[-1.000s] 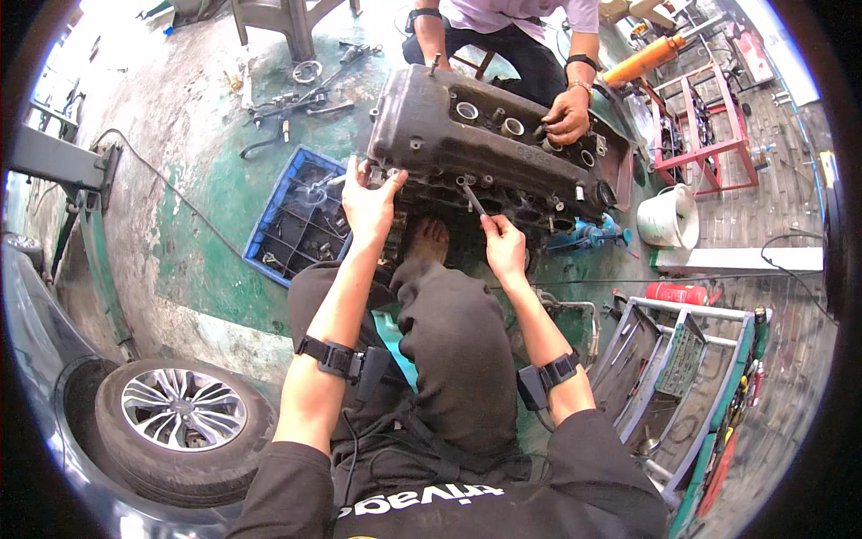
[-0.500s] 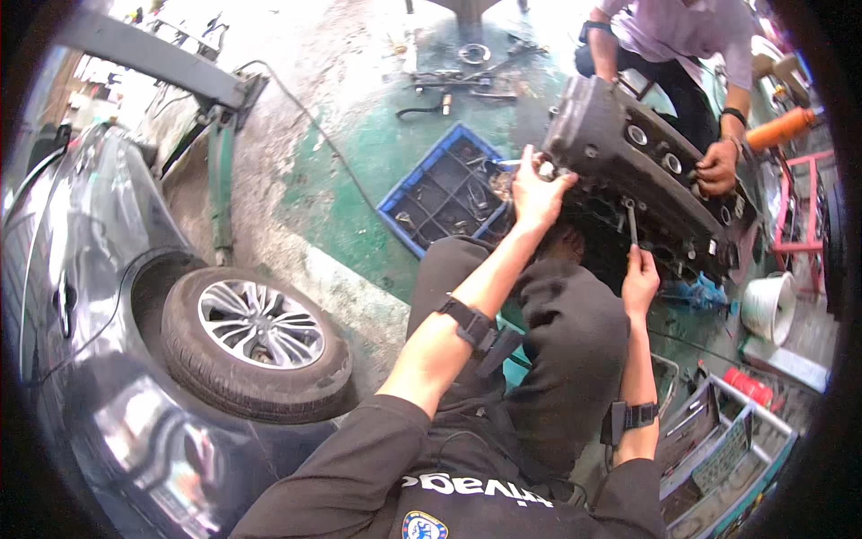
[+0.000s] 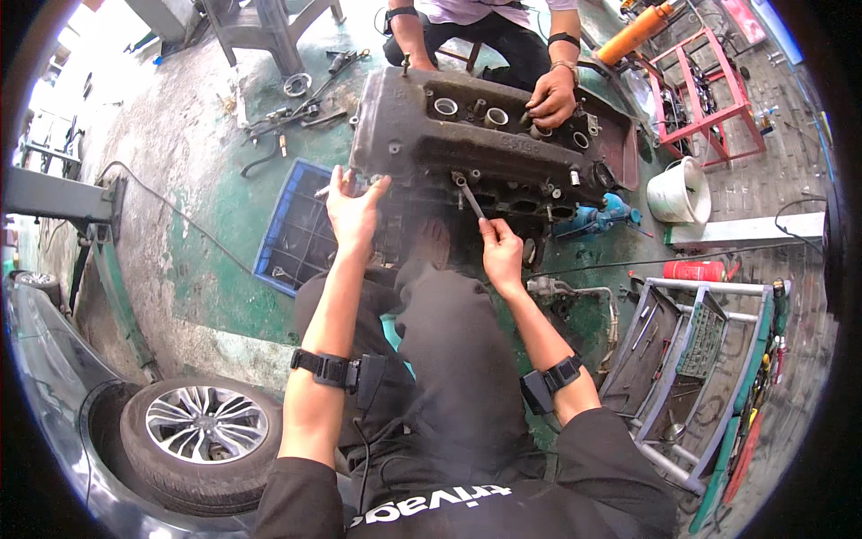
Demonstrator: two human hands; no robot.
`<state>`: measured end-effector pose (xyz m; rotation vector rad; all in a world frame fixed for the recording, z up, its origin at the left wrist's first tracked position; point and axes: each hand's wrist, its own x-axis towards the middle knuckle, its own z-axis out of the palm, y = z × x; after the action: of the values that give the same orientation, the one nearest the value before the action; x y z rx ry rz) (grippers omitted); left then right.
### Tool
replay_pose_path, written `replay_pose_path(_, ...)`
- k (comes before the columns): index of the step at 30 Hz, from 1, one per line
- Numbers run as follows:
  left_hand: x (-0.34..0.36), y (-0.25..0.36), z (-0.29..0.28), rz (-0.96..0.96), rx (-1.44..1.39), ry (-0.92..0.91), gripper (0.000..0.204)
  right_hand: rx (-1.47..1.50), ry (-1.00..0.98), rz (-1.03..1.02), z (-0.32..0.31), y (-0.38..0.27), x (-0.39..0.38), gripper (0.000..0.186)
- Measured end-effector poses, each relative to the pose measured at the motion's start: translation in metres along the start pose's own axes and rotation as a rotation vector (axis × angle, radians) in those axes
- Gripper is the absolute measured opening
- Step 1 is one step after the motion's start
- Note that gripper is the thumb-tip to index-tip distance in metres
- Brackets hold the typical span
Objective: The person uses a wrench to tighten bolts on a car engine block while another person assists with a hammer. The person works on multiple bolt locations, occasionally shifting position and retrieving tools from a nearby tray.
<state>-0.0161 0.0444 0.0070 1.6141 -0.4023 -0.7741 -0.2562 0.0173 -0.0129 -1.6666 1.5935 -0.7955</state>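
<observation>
A dark, grimy engine (image 3: 485, 135) with a ribbed valve cover lies in front of me. My right hand (image 3: 503, 256) is closed round the lower end of a silver wrench (image 3: 471, 199), whose ring end sits on a bolt at the engine's near side. At the engine's left end, my left hand (image 3: 353, 214) has its fingers bent round a silvery metal piece (image 3: 323, 191). Only a short end of it sticks out to the left, and its kind is hidden. Across the engine, a co-worker's hand (image 3: 551, 97) holds a small dark part over the cover's round openings.
A blue divided tray (image 3: 285, 220) stands left of my knees. Removed parts (image 3: 305, 112) lie on the floor beyond it. To the right are a white bucket (image 3: 675, 190), a red frame (image 3: 709, 99), a blue air tool (image 3: 597, 218) and a tool cart (image 3: 691, 359). A car wheel (image 3: 206, 436) is lower left.
My view has swung to the right, so the engine and both hands appear farther left. The wrench stays on its bolt, and my left hand stays at the engine's left end.
</observation>
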Motion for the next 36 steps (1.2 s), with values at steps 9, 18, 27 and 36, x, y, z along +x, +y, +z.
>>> replay_pose_path(9, -0.001, 0.001, -0.001, 0.012, -0.023, -0.004, 0.101, 0.090, -0.045, 0.055, 0.009, 0.001, -0.003, 0.033)
replay_pose_path(18, -0.001, 0.005, 0.002, 0.005, -0.073, -0.004, 0.097, -0.538, -0.052, -0.275, -0.045, -0.033, 0.053, 0.027)
replay_pose_path(27, 0.004, 0.000, 0.000, 0.038, -0.098, -0.047, 0.090, -1.027, -0.252, -1.167, -0.041, -0.140, 0.104, 0.014)
replay_pose_path(36, 0.001, 0.006, -0.001, 0.007, -0.116, -0.103, 0.094, -0.169, 0.054, -0.405, -0.029, -0.035, 0.010, 0.026)
